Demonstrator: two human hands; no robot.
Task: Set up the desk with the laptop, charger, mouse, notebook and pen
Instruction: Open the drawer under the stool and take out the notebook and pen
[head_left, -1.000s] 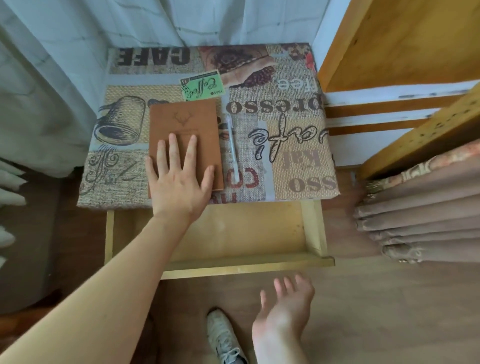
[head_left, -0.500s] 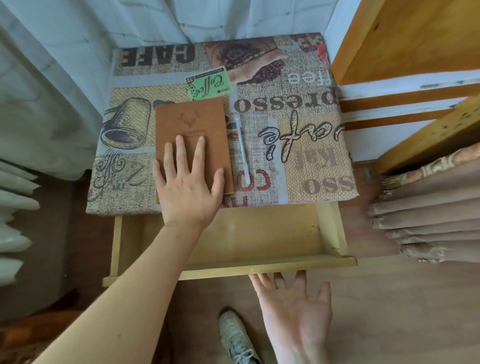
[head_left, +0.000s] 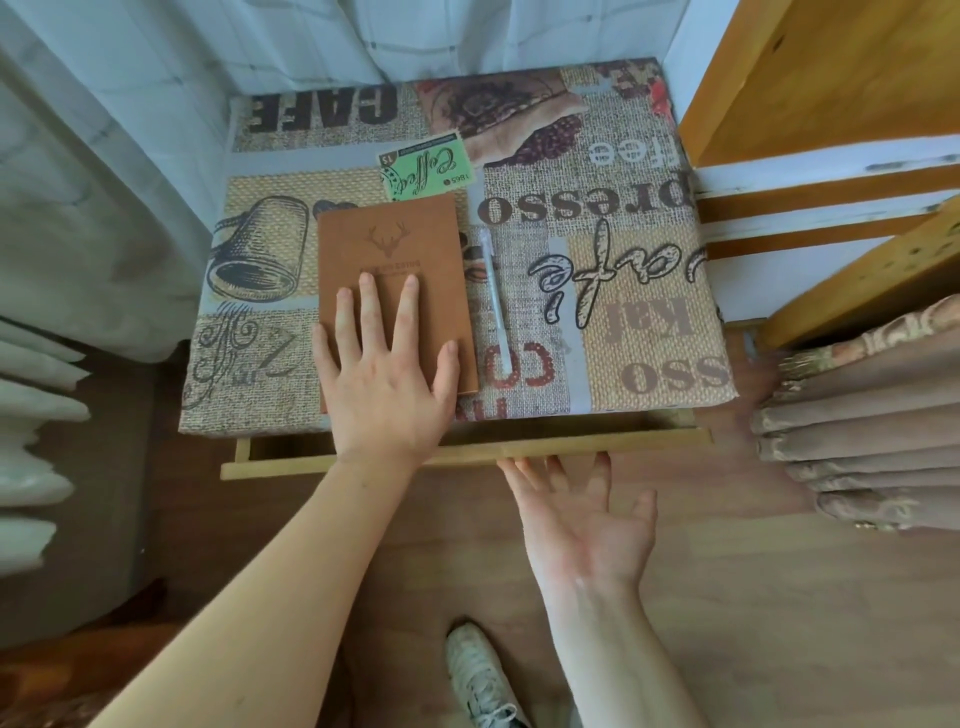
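A pale sneaker (head_left: 480, 675) is showing nearest, at the bottom edge on the wooden floor (head_left: 779, 597). Just beyond it, the right hand (head_left: 584, 512) is spreading wide open, palm up, holding nothing, its fingertips touching the front edge of the drawer (head_left: 623, 441), which is sticking out only slightly from under the counter (head_left: 649, 322). The left hand (head_left: 387, 374) is lying flat and open, fingers spread, pressing down on the near half of the notebook (head_left: 395, 265) without gripping it. The brown notebook, with a deer head stamped on its cover, is lying closed on the left-centre of the counter, which is wearing a coffee-print cover. The white pen (head_left: 496, 301) is lying just beside the notebook's right edge, roughly parallel to it and not touching it. Farther back, a green label (head_left: 426, 166) is sitting beyond the notebook's far edge; whether it is part of the print is unclear. To the right, folded brown cloths (head_left: 857, 441) are stacking under a wooden shelf (head_left: 831, 67).
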